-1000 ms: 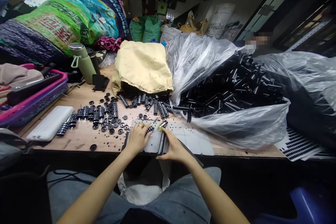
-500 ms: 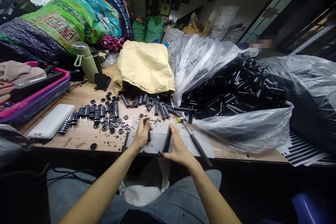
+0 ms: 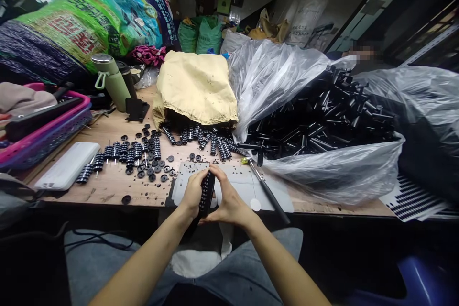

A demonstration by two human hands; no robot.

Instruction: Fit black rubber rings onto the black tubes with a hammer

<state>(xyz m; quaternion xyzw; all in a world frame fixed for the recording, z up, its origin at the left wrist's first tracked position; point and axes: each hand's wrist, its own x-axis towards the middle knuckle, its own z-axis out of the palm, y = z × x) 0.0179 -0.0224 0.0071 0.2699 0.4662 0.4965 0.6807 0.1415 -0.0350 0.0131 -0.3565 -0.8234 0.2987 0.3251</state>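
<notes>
My left hand [image 3: 192,195] and my right hand [image 3: 229,202] are closed together around a long black part [image 3: 207,192] above the front of the grey mat [image 3: 236,191]. A column of small white marks runs along its visible face. My right fingertips press its far end and the thumb reaches its near end. The left fingers are mostly hidden behind it. A hammer [image 3: 267,189] with a dark handle and a yellow tip lies right of my hands. Beyond the mat lie several black-and-white ringed rollers [image 3: 214,145].
More ringed rollers [image 3: 129,155] and loose black discs [image 3: 152,172] are scattered at left, near a white power bank [image 3: 68,166]. A yellow sack [image 3: 197,86] stands behind. At right, a clear plastic bag [image 3: 322,179] spills black parts [image 3: 315,119]. A green flask [image 3: 114,81] stands back left.
My hands have come together. The marked piece from my left and the black bar-like piece from my right now meet between them. A white round spot now shows on the mat. The view has shifted slightly.
</notes>
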